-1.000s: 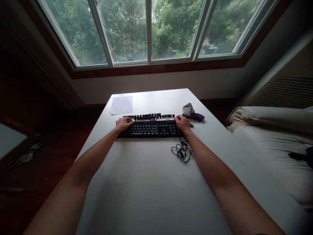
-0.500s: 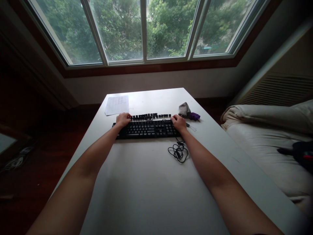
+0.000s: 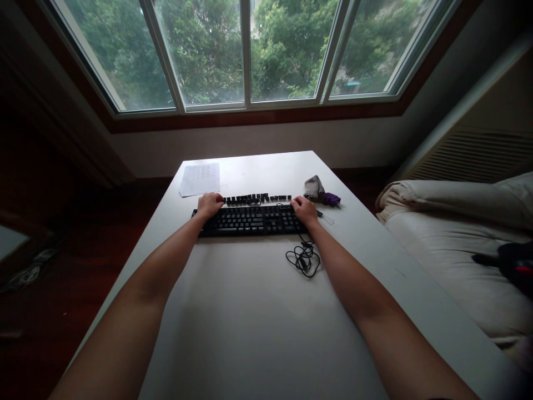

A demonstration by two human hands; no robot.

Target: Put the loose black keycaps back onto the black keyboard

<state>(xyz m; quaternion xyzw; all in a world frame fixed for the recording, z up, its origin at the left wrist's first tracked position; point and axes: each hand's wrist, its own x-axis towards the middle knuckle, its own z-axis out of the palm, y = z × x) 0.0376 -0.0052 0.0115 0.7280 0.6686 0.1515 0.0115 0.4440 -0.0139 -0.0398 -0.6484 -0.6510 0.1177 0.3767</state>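
The left hand [image 3: 210, 204], curled beside a row of small black keycaps [image 3: 250, 198], and the curled right hand [image 3: 304, 210] are at opposite ends of the long black keyboard [image 3: 245, 222], mid-frame; whether they pinch anything, I cannot tell. A tangled black cable [image 3: 305, 260] lies below right on the white tabletop [image 3: 241, 311], crumpled grey cloth [image 3: 313, 186] above right.

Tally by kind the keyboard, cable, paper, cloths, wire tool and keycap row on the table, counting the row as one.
Keyboard: 1
Keycap row: 1
Cable: 1
Paper: 1
Cloths: 2 (grey cloth, purple cloth)
Wire tool: 1
Total: 7
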